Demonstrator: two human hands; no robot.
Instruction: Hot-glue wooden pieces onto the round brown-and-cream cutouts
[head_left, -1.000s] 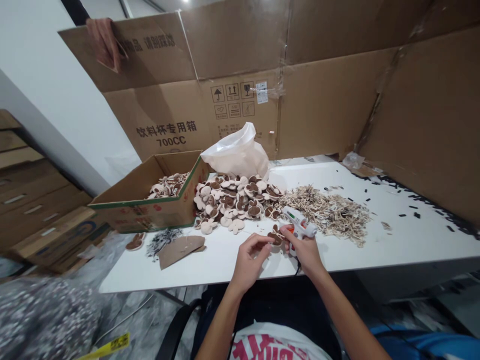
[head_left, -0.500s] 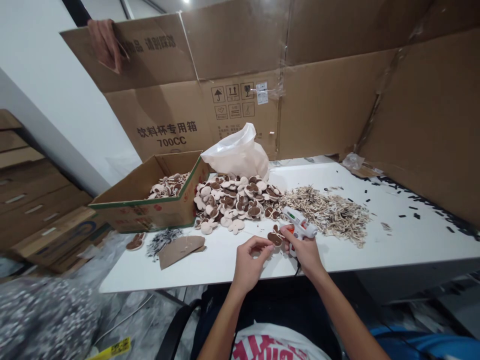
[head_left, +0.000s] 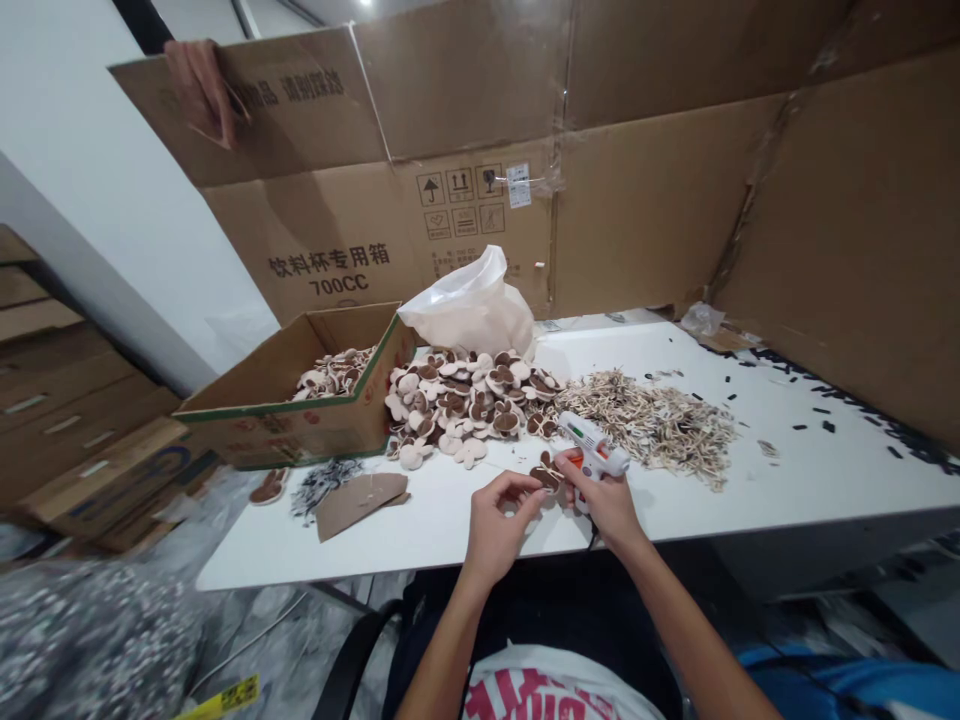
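Observation:
My left hand [head_left: 501,522] pinches the lower left edge of a small brown bunny-shaped felt patch [head_left: 545,474], thumb and index finger together. A pale cord lies across the patch near its ears. My right hand [head_left: 611,508] is wrapped round a white hot glue gun [head_left: 589,440] with an orange part, its nozzle end angled up and left. The right thumb and index finger reach to the patch's right side. Behind my hands lie a heap of brown and cream bunny patches [head_left: 457,415] and a pile of short cream cords [head_left: 664,420].
A cardboard box [head_left: 300,430] holding more pieces stands left, beside a white plastic bag [head_left: 480,305]. Cardboard scraps [head_left: 360,505], dark fibres [head_left: 319,487] and a single bunny patch [head_left: 268,486] lie front left. Small black pieces [head_left: 829,427] scatter right. Another person's hand [head_left: 201,92] hangs over the cardboard wall [head_left: 637,200].
The view has shifted slightly. The patch tilts a little and sits closer between my fingers. Both hands keep their hold on the patch and the glue gun.

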